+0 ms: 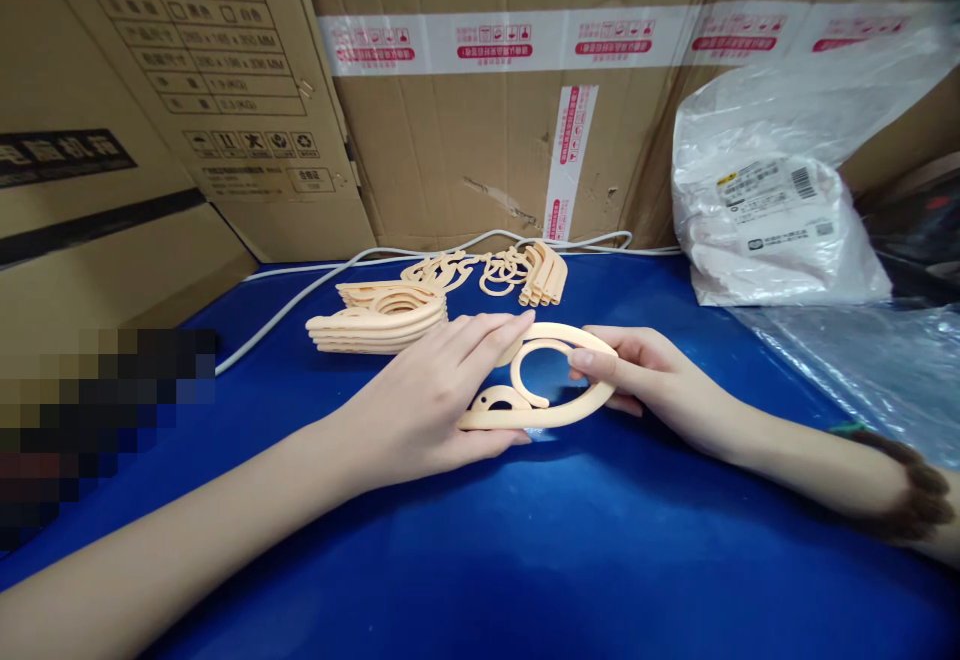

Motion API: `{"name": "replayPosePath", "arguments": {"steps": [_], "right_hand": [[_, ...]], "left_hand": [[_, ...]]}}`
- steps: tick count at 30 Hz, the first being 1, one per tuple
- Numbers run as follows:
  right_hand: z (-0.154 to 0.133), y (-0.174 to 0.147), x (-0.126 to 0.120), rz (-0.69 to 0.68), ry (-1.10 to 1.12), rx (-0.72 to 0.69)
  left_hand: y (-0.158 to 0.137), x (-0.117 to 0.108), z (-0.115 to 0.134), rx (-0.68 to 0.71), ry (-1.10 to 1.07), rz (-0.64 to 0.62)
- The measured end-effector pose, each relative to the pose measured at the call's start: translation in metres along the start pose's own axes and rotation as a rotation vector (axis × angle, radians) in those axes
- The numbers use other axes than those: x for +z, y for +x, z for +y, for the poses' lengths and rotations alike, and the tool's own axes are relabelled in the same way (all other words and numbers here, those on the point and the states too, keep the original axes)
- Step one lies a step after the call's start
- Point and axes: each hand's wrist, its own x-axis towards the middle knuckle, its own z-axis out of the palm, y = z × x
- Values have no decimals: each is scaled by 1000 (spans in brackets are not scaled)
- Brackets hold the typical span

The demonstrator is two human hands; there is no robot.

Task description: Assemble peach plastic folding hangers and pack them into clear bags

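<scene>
A beige plastic folding hanger (577, 412), folded into a loop with its curved hook inside, is held between both hands just above the blue tabletop. My left hand (442, 395) wraps over its left end, fingers closed and covering that part. At the right end, my right hand (637, 365) pinches the rounded edge, thumb on top. Left of and behind my left hand lies a stack of folded hangers (375, 330). Farther back are loose beige hooks (499, 275), flat curved pieces (442, 268) and a small pile of bent arm pieces (546, 275).
Cardboard boxes (480, 140) stand along the back and left of the blue table (525, 560). A white cable (277, 325) runs behind the hanger parts. A white plastic bag (780, 230) with a label sits at the back right, and clear plastic film (885, 370) lies in front of it.
</scene>
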Motion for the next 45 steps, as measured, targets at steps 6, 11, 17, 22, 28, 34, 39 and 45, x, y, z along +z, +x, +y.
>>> {"name": "replayPosePath", "arguments": {"steps": [6, 11, 17, 22, 28, 34, 39, 45], "right_hand": [[-1, 0, 0, -1, 3, -7], [-2, 1, 1, -2, -6, 12], [-1, 0, 1, -19, -54, 0], [3, 4, -4, 91, -34, -129], [-4, -1, -5, 63, -538, -220], [-1, -4, -3, -114, -1076, -438], [0, -3, -2, -107, -1109, -457], [-1, -3, -1, -121, -1109, -452]], "left_hand": [[1, 3, -3, 8, 19, -7], [2, 1, -2, 12, 33, 3], [3, -7, 6, -10, 106, 11], [7, -31, -3, -97, 71, 18], [1, -80, -52, -406, 50, 22], [-20, -96, -95, -653, -27, -264], [-27, -93, -114, -659, -16, -355], [-25, -92, -107, -593, -96, -354]]}}
